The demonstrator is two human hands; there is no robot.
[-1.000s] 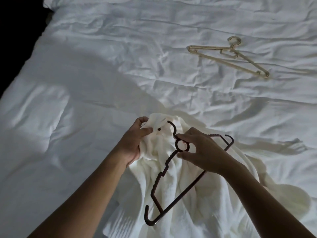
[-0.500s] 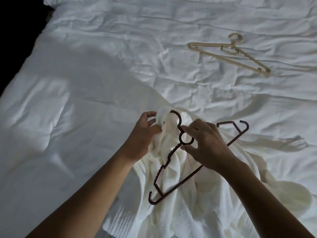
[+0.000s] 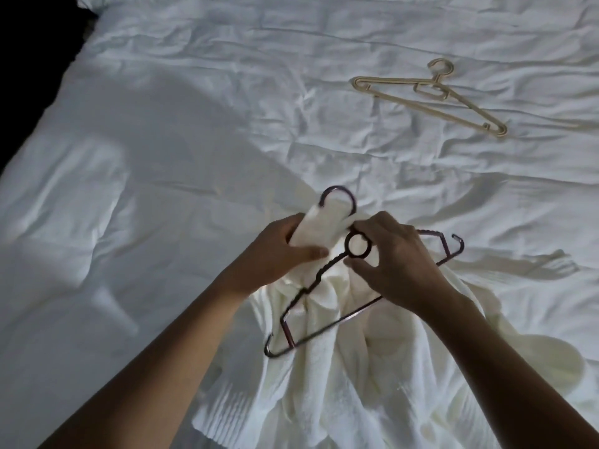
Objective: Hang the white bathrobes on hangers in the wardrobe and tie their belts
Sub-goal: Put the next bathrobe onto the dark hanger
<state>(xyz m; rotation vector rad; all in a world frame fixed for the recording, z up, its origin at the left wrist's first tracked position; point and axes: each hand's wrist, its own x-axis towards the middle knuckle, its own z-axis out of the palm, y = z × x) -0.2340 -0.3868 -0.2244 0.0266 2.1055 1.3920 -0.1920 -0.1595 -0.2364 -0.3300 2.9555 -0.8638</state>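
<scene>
A white bathrobe (image 3: 350, 384) lies bunched on the bed in front of me. A dark purple plastic hanger (image 3: 311, 286) lies tilted on top of it, its hook pointing up and away. My left hand (image 3: 275, 254) grips a rolled fold of the robe that sticks up through the hook. My right hand (image 3: 398, 264) pinches the hanger at the ring below the hook, thumb under and fingers over. The hanger's right arm is partly hidden behind my right hand.
A beige hanger (image 3: 431, 95) lies flat on the wrinkled white bedsheet (image 3: 162, 157) at the far right. The bed's left edge drops into darkness (image 3: 26, 59). No wardrobe is in view.
The dark hanger has swung up and flatter, its hook rising over the robe fold. Both hands have moved slightly up and away from me, closer together.
</scene>
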